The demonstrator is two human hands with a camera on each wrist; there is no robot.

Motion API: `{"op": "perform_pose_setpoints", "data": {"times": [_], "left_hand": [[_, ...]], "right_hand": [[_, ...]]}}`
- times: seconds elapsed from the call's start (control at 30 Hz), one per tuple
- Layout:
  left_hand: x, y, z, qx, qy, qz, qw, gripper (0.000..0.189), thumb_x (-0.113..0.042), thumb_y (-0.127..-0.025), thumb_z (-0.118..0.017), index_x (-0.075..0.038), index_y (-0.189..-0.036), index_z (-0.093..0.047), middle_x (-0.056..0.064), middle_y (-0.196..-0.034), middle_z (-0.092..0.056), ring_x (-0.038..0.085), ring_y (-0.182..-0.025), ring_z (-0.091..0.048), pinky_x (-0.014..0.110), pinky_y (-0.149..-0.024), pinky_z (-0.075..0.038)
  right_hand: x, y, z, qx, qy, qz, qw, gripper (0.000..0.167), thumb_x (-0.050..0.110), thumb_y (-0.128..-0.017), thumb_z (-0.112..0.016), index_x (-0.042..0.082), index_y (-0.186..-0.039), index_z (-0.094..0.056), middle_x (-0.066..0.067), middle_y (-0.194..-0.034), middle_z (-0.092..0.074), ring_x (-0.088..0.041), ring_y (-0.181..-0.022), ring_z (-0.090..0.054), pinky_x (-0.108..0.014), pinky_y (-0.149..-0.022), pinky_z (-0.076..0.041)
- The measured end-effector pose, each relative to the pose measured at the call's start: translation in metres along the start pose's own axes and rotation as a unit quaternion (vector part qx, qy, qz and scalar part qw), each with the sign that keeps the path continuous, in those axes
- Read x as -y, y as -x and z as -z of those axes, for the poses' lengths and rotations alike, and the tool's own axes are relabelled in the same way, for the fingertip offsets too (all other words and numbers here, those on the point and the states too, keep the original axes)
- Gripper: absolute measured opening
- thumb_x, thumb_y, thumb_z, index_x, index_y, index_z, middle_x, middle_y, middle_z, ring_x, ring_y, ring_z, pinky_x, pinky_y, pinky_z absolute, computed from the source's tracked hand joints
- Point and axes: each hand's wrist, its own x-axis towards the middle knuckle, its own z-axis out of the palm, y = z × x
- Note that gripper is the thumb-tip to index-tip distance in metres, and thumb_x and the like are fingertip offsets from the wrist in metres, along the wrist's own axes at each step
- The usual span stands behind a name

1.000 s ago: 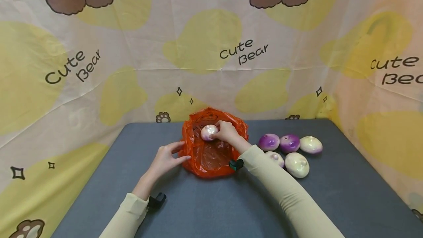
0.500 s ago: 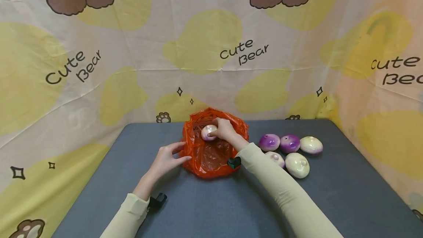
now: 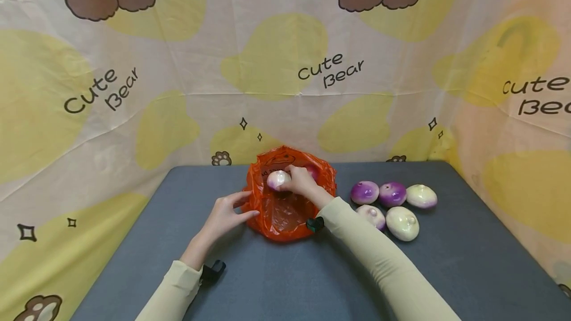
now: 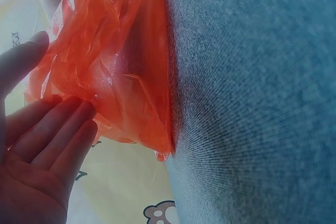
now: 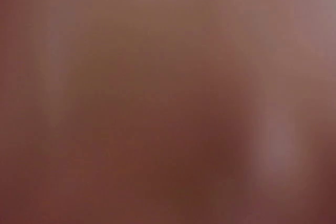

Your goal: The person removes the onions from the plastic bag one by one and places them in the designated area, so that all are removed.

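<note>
An orange plastic bag stands with its mouth open at the back of the table. Inside that mouth my right hand grips a white and purple onion between fingers and thumb. Behind the hand, part of another purple onion shows in the bag. My left hand touches the bag's left side, thumb apart from the fingers. In the left wrist view its fingers lie nearly straight against the orange plastic. Only a reddish blur fills the right wrist view.
Right of the bag, several onions lie on the grey table: two purple ones and some paler ones. The right sleeve partly covers one pale onion. A printed cloth hangs behind the table.
My right hand has shifted the held onion slightly left within the bag, and a purple onion behind it has come into sight. My left hand has stayed in place.
</note>
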Motion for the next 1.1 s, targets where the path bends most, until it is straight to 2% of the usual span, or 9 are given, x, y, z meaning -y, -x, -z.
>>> {"op": "perform_pose_setpoints", "data": {"times": [0.17,0.33,0.6,0.9,1.1], "left_hand": [[0.000,0.000,0.000,0.000,0.003,0.004,1.0000,0.057,-0.033,-0.075,-0.081,-0.005,-0.121,-0.064,0.013,-0.118,-0.066,0.029,-0.101,-0.068,0.044,-0.085,-0.056],[-0.001,-0.001,0.000,0.003,0.001,0.001,1.0000,0.057,-0.034,-0.075,-0.080,-0.005,-0.121,-0.063,0.013,-0.118,-0.066,0.029,-0.101,-0.067,0.044,-0.085,-0.055],[0.000,0.000,0.001,0.001,-0.001,0.001,1.0000,0.056,-0.032,-0.075,-0.081,-0.005,-0.121,-0.064,0.012,-0.117,-0.067,0.027,-0.101,-0.067,0.041,-0.085,-0.056],[0.001,0.000,0.000,-0.003,-0.005,0.001,1.0000,0.056,-0.032,-0.075,-0.081,-0.005,-0.120,-0.064,0.012,-0.116,-0.067,0.027,-0.100,-0.068,0.042,-0.084,-0.056],[0.000,0.000,0.001,0.002,-0.004,0.009,0.9999,0.057,-0.034,-0.075,-0.081,-0.006,-0.121,-0.064,0.011,-0.117,-0.067,0.027,-0.101,-0.068,0.042,-0.085,-0.056]], "right_hand": [[0.001,0.000,-0.005,-0.004,0.014,0.010,0.9998,0.062,0.039,-0.075,-0.079,0.001,-0.120,-0.059,-0.015,-0.111,-0.067,-0.029,-0.099,-0.062,-0.039,-0.090,-0.053],[-0.001,0.000,-0.011,0.003,-0.017,-0.016,0.9997,0.064,0.041,-0.076,-0.078,0.003,-0.120,-0.054,-0.014,-0.113,-0.064,-0.027,-0.098,-0.060,-0.038,-0.092,-0.052],[-0.001,-0.002,-0.014,0.012,-0.048,-0.041,0.9979,0.064,0.040,-0.075,-0.079,0.003,-0.117,-0.049,-0.013,-0.105,-0.062,-0.025,-0.092,-0.058,-0.039,-0.093,-0.051],[0.000,-0.003,-0.021,0.033,-0.022,-0.027,0.9989,0.072,0.040,-0.076,-0.077,0.001,-0.129,-0.048,-0.016,-0.122,-0.060,-0.029,-0.109,-0.058,-0.041,-0.101,-0.046],[0.003,-0.002,-0.023,0.029,-0.034,-0.035,0.9984,0.069,0.039,-0.076,-0.078,0.002,-0.126,-0.048,-0.015,-0.116,-0.061,-0.030,-0.105,-0.058,-0.042,-0.098,-0.048]]}}
